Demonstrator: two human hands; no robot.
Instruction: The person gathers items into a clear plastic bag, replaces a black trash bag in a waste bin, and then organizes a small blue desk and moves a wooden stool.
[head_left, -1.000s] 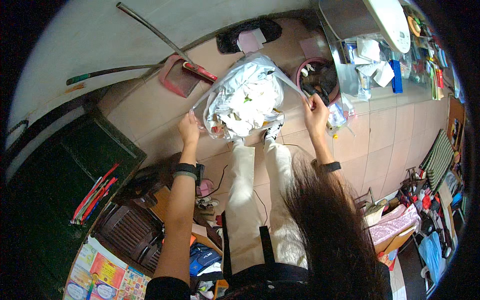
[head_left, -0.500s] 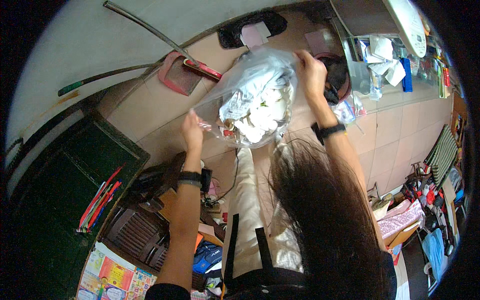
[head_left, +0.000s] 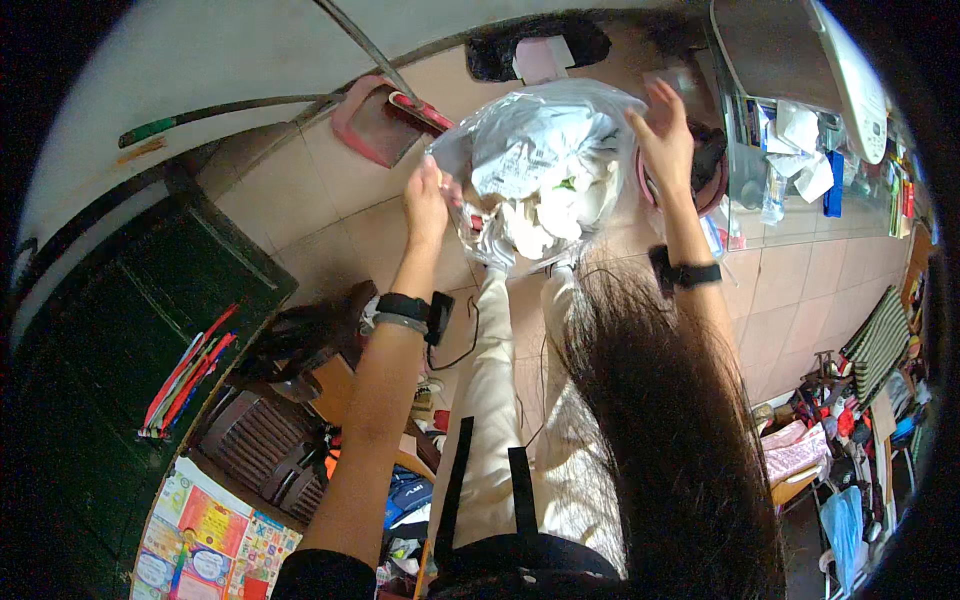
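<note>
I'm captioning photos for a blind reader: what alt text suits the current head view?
A clear plastic bag full of crumpled white material is between a person's left hand and open right hand. Below it in view are pale trousers; to its upper left, a red dustpan rests on the tiled floor.

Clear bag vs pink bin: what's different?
Look: the clear bag is see-through; the pink bin is coloured.
Contents: the bag holds mostly pale, crumpled stuff; the bin looks dark inside.
View: the bag shows nearly whole between the left hand and right hand; the bin is partly hidden by the right hand.
Shared: both look roughly round.
</note>
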